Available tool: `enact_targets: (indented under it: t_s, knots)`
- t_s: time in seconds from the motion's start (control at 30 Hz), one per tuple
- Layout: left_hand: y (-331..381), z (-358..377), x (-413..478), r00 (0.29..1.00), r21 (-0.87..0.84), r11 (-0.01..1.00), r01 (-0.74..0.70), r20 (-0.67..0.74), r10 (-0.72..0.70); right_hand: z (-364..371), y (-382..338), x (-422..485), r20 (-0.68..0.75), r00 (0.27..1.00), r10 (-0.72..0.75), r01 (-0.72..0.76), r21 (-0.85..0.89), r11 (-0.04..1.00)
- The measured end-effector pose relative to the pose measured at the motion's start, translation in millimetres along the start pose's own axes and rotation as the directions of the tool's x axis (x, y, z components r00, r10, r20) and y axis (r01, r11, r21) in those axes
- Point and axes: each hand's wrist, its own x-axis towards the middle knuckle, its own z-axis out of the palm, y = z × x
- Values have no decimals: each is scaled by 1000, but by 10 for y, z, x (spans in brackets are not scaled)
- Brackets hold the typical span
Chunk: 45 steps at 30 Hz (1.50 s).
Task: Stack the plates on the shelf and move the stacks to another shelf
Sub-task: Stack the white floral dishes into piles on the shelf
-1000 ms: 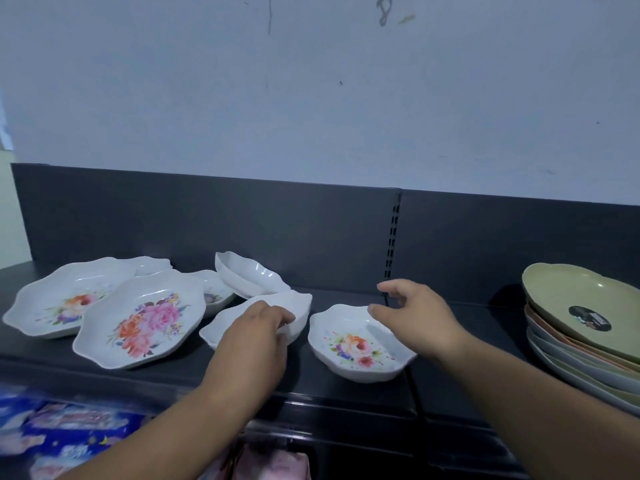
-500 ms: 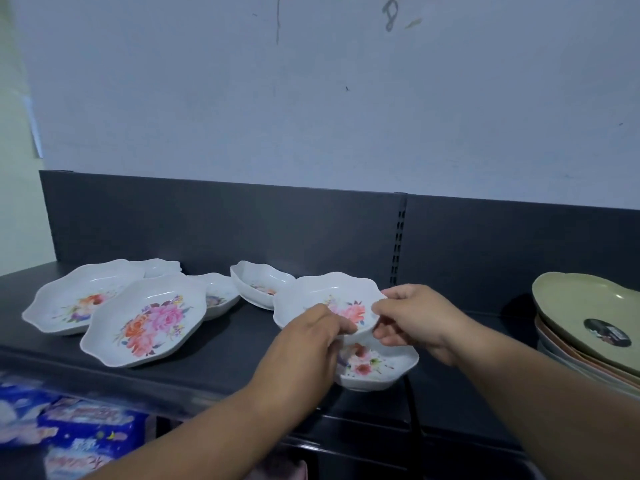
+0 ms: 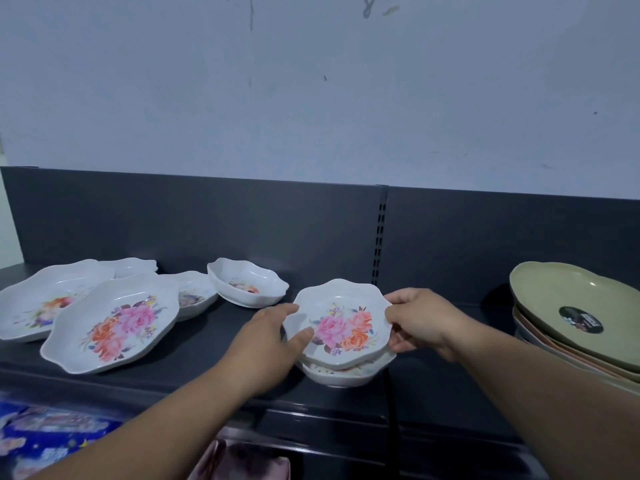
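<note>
left hand [image 3: 273, 341]: fingers pinch top plate [image 3: 341, 323] at left rim | right hand [image 3: 420, 320]: fingers curled round right rim | resting on lower plate [image 3: 346, 375]

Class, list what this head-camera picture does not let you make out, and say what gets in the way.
Head view only.
- Lower white scalloped dish: pattern covered by the rose-printed white plate held over it.
- Stack of olive-green oval plates: count cut off by the right edge.
- Black round sticker: text too small.
- Blue printed packets: blurred, cut by the bottom edge.
</note>
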Motion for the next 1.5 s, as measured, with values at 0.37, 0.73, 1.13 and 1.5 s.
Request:
enact_targets:
  t_s: [0.37, 0.73, 1.13, 1.5]
  knots:
    - [5, 111, 13, 998, 10, 1000, 23, 64, -24, -6, 92, 47, -71, 997, -15, 10, -71, 997]
    - [-64, 135, 140, 996, -63, 998, 24, 84, -19, -35, 98, 52, -119, 992, -41, 23, -153, 988]
    - [-165, 208, 410, 991, -47, 998, -45, 127, 51, 51, 98, 185, -174, 985, 15, -29, -78, 997]
    - [-220, 265, 853, 992, -10, 1000, -16, 125, 17, 59, 99, 441, -306, 951, 35, -88, -162, 983]
